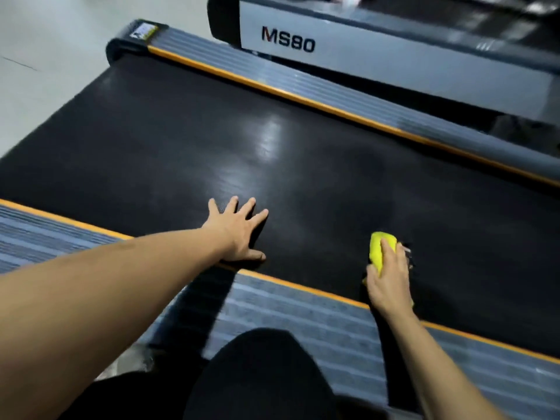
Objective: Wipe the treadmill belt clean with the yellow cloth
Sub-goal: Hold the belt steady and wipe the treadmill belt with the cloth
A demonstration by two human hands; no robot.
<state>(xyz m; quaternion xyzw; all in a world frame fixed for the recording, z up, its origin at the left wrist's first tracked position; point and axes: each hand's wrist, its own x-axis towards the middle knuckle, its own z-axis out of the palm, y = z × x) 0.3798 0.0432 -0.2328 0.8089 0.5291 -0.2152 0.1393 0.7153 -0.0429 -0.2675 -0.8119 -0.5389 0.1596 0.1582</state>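
Your left hand (pixel 239 230) lies flat on the black treadmill belt (pixel 181 140), fingers spread wide and palm down, gripping nothing; its heel sits right at the near orange trim strip (pixel 303 287) where the belt meets the ribbed grey side rail (pixel 288 316). Your bare left forearm reaches in from the lower left and crosses that rail.

Your right hand (pixel 389 278) is clenched over the yellow cloth (pixel 382 248), which is bunched into a wad and pressed down on the belt close to the near edge, to the right of your left hand and well apart from it. Most of the cloth sticks out ahead of your fingers; a little yellow also shows below your wrist. There is something dark and small just to the right of your knuckles, but it is too blurred for you to tell what it is.

A pale sheen of reflected light sits on the belt beyond your left hand. The far side rail (pixel 303 83), also grey with an orange strip, runs diagonally across the top, ending in a dark end cap with a yellow label (pixel 144 31). Past it stands a second treadmill (pixel 363 53) marked MS80. Your knee in black fabric (pixel 260 374) fills the bottom centre.
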